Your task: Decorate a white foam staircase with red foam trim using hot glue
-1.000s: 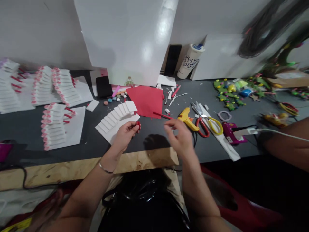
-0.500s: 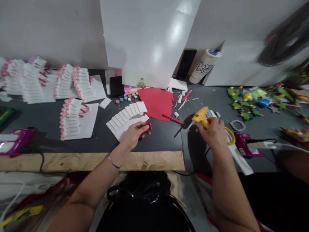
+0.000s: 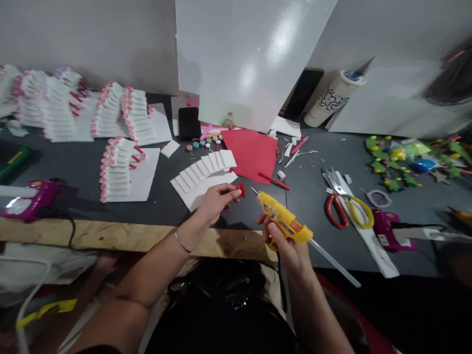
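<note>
My left hand (image 3: 217, 202) pinches a small red piece (image 3: 241, 190), perhaps folded, between thumb and fingertips. A yellow hot glue gun (image 3: 282, 216) is gripped in my right hand (image 3: 285, 243), its nozzle aimed up and left, close to the red piece but apart from it. A clear glue stick (image 3: 335, 263) sticks out of the gun's rear. Just beyond my left hand lies a white sheet (image 3: 199, 193) with a fanned row of white strips (image 3: 202, 169) on it. Behind that is a sheet of red paper (image 3: 249, 152), with a thin red stick (image 3: 275, 181) across its near corner.
Scissors (image 3: 341, 196) with red and yellow handles lie on a white strip at right, beside a purple power socket (image 3: 393, 231). Finished-looking white fans with pink edges (image 3: 118, 169) fill the left. A cup (image 3: 332, 98) and phone (image 3: 304, 93) stand at the back.
My right hand has lifted the glue gun off the right side and brought it left, near my left hand. The scissors now show fully. The camera view has shifted slightly.
</note>
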Demonstrator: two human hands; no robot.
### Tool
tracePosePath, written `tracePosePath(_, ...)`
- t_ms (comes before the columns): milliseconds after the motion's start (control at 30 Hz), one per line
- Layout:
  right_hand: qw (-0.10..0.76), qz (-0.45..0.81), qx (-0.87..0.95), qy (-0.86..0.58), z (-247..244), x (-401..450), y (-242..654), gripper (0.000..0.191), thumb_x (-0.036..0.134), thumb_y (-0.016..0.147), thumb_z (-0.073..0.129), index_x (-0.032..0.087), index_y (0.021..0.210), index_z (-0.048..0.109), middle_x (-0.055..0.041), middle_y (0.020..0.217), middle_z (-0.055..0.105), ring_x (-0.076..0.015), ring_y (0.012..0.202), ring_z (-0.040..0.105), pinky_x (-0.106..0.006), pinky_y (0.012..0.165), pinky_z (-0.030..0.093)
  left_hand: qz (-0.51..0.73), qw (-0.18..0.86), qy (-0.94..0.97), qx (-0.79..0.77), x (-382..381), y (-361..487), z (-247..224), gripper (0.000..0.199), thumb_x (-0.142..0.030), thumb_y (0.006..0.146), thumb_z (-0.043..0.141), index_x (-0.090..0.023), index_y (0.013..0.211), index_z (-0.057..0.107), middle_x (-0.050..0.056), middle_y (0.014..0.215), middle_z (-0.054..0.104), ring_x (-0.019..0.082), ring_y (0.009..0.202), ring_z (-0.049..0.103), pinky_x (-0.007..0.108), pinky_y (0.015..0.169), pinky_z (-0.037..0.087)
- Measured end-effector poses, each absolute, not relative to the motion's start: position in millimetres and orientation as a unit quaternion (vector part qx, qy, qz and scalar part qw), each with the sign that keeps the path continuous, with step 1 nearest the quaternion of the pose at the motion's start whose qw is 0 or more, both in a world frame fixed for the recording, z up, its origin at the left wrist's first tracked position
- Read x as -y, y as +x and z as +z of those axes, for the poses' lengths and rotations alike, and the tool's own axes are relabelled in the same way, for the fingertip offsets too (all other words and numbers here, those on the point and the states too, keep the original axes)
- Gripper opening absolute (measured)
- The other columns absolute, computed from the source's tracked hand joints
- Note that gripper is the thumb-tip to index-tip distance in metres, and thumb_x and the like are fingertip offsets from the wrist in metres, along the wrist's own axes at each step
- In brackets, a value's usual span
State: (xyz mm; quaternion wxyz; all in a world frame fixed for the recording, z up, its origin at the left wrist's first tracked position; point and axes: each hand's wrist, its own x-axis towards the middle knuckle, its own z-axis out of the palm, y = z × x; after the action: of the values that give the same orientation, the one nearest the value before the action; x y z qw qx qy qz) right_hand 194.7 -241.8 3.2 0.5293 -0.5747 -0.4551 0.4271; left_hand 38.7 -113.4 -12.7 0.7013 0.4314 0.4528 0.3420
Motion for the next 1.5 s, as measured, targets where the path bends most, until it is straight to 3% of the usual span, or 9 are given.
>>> tracePosePath(233, 0.481, 0.382, 0.492, -0.617, -5.7, 234.8, 190.6, 0.036, 0.056, 0.090, 0.056, 0.022, 0.080, 0.064, 0.0015, 0.065, 0.057, -0.0111, 0.049, 0.048, -0.026, 0.049, 0.045, 0.342, 0.707, 0.434, -0.442, 115.4, 39.4, -10.3, 0.026, -0.040, 0.063, 0.080, -0.018, 0.068, 0.068, 0.003, 0.071, 0.064, 0.013, 0.063, 0.058, 0.019, 0.038, 0.032)
tracePosePath(500, 0.464, 0.366, 0.484, -0.646, -6.8, 235.4, 186.4, 0.032, 0.052, 0.089, 0.058, 0.021, 0.081, 0.062, 0.0034, 0.059, 0.051, -0.0119, 0.051, 0.046, -0.025, 0.050, 0.042, 0.330, 0.717, 0.439, -0.429, 115.9, 38.7, -10.0, 0.019, -0.036, 0.066, 0.078, -0.018, 0.068, 0.070, 0.001, 0.063, 0.061, 0.009, 0.052, 0.049, 0.020, 0.036, 0.029)
tracePosePath(1100, 0.407, 0.309, 0.533, -0.674, -8.7, 240.0, 191.1, 0.027, 0.045, 0.087, 0.062, 0.021, 0.074, 0.061, 0.0006, 0.063, 0.061, -0.0136, 0.055, 0.056, -0.025, 0.054, 0.046, 0.309, 0.715, 0.447, -0.439, 114.5, 37.2, -9.1, 0.021, -0.036, 0.071, 0.078, -0.016, 0.074, 0.071, -0.003, 0.059, 0.060, 0.003, 0.043, 0.041, 0.018, 0.036, 0.027)
tracePosePath(1500, 0.430, 0.284, 0.525, -0.677, -29.3, 251.1, 195.7, 0.021, 0.042, 0.086, 0.065, 0.023, 0.076, 0.064, 0.0007, 0.063, 0.063, -0.0152, 0.056, 0.056, -0.026, 0.052, 0.045, 0.321, 0.718, 0.431, -0.442, 114.5, 36.1, -8.5, 0.020, -0.035, 0.072, 0.078, -0.016, 0.073, 0.071, -0.001, 0.058, 0.061, 0.004, 0.044, 0.045, 0.018, 0.036, 0.028)
